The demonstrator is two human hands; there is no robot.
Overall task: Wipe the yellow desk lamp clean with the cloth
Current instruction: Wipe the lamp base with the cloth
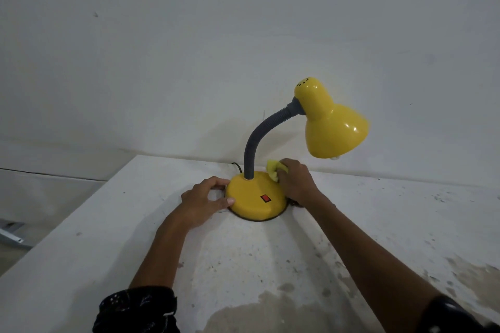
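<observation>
The yellow desk lamp stands on a white table, its round base bearing a red switch. A grey flexible neck curves up to the yellow shade, which tilts down to the right. My left hand grips the base's left rim, thumb and fingers around its edge. My right hand is shut on a pale yellow cloth and presses it against the base's upper right side, close to the neck. Most of the cloth is hidden under the fingers.
The white table is worn and stained, with darker patches at the front right. A black cord runs off behind the base. A white wall stands just behind the lamp. The table's left edge drops to the floor, where a metal part lies.
</observation>
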